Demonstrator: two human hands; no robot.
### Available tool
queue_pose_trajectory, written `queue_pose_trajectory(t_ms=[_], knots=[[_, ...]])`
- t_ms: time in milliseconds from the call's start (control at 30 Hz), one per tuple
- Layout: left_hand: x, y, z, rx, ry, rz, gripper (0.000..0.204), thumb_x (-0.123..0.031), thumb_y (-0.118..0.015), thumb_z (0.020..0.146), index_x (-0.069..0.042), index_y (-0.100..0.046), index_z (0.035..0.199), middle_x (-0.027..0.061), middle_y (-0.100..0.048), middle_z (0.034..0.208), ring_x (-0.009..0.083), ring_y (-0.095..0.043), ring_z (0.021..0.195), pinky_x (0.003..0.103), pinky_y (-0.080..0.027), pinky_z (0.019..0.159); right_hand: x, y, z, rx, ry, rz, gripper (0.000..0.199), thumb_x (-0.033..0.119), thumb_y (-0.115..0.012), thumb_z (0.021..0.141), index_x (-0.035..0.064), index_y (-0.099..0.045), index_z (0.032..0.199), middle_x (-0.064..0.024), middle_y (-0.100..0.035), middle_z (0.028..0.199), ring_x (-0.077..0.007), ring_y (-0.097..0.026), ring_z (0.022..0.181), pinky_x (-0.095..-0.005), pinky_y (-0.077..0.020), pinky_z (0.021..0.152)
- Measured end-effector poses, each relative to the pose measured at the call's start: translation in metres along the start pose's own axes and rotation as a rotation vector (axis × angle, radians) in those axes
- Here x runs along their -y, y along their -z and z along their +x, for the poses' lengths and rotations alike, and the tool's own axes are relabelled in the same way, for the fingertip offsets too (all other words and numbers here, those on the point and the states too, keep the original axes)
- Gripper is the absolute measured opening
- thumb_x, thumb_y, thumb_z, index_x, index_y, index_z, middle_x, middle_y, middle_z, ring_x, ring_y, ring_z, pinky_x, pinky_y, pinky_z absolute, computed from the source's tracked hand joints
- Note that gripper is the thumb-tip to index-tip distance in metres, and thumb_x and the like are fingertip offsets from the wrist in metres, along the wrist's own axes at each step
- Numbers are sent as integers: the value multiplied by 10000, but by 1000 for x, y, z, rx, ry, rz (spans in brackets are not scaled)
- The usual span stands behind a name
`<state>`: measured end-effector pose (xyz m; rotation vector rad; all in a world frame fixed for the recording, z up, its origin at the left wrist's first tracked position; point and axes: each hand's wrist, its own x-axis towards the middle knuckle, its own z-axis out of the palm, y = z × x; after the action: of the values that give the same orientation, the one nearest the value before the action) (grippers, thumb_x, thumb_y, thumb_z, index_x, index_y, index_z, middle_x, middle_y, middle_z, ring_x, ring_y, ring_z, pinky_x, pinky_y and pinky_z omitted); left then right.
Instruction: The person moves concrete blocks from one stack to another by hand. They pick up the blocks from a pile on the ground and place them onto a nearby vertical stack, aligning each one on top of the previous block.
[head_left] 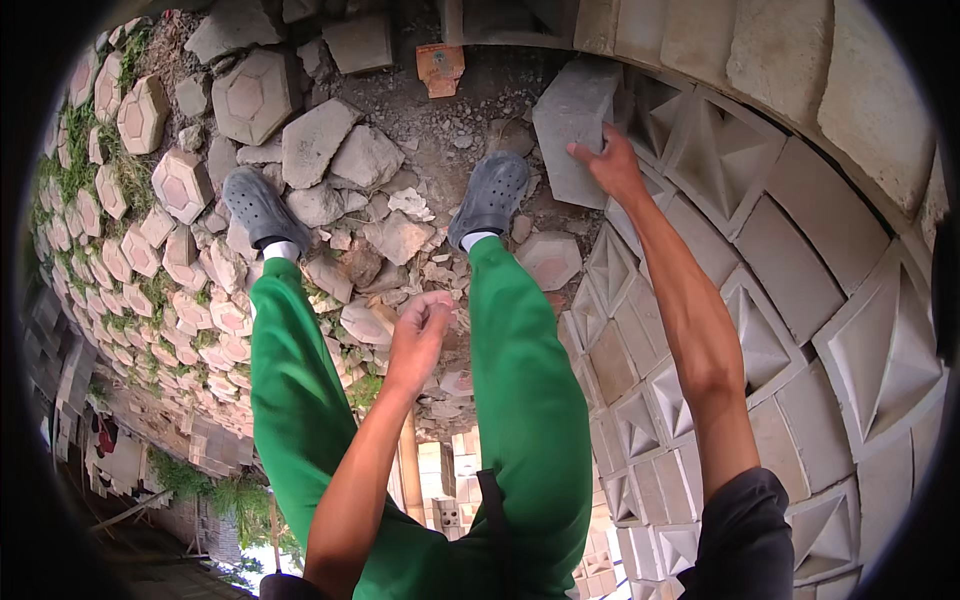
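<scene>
A grey hexagonal paving block [570, 125] stands tilted beside the stacked blocks, ahead and to the right. My right hand [612, 165] grips its right edge, the thumb lying on its face and the fingers partly hidden behind. Between my knees my left hand [418, 335] hangs over the rubble, its fingers curled in, with nothing visible in them. Below the grey block, a paler hexagonal paver [548, 260] lies on the ground near my right shoe.
Broken concrete chunks [365, 155] and rubble surround my clogs [490, 198]. Rows of hexagonal pavers [180, 185] with grass spread to the left. A wall of stacked blocks [690, 240] with pyramid-shaped hollows rises at the right. An orange brick fragment [440, 68] lies ahead.
</scene>
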<state>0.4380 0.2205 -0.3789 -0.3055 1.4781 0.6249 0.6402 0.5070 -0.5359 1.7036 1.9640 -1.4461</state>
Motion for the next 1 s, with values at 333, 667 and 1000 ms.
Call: queue_pose_trajectory(t_ms=[333,667,1000], knots=[[-105,65,15,202,377,-541,959,-726,-427,820,61,-331,1359,163,-510,1267,223,-545,1081,372,-457,917,236,15,-177,637,265,-277,328,91,-693,768,-36,-516,1013,-255,-616,921,-417,-590,882,-432,-462,764],[-85,182,-117,-177,292,-775,789,-675,-252,908,-61,-368,1389,168,-481,1341,298,-485,1213,482,-393,998,381,-94,-272,851,627,-299,283,31,-656,728,-27,-446,910,-242,-570,859,-448,-539,874,-479,-430,763],[-17,295,-321,46,-128,-1245,778,-661,-238,920,-70,-333,1417,133,-432,1387,256,-457,1232,392,-374,1029,642,-70,-408,927,944,-86,386,221,-544,908,0,-476,1217,-173,-547,1232,-287,-526,1152,-417,-376,1027]])
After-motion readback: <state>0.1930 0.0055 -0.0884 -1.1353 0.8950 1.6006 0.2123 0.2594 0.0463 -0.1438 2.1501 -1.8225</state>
